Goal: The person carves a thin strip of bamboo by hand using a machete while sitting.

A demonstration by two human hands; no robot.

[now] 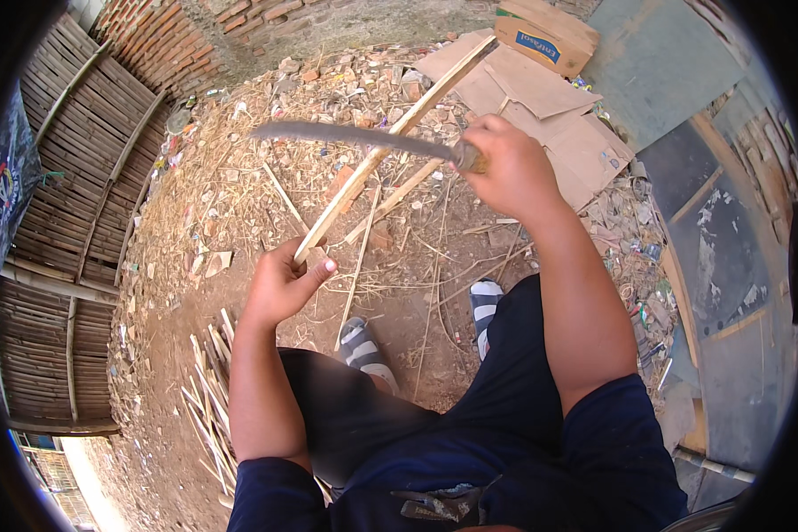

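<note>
My left hand (285, 282) is closed round the lower end of a long pale strip of split bamboo or wood (355, 182), which slants up and away to the right. In my right hand (508, 167) is the handle of a machete (346, 135), gripped in a fist. Its dark, slightly curved blade points left and lies across the strip's upper middle; whether the edge touches the wood I cannot tell. Another pale strip (408, 192) rests on the ground beneath, with thinner slivers (361, 257) around it.
A bundle of split sticks (208, 399) lies by my left leg. Flattened cardboard (550, 124) and a cardboard box (548, 37) are at the far right. Dark panels (709, 239) line the right side, a bamboo wall (80, 177) the left, bricks (164, 44) the back.
</note>
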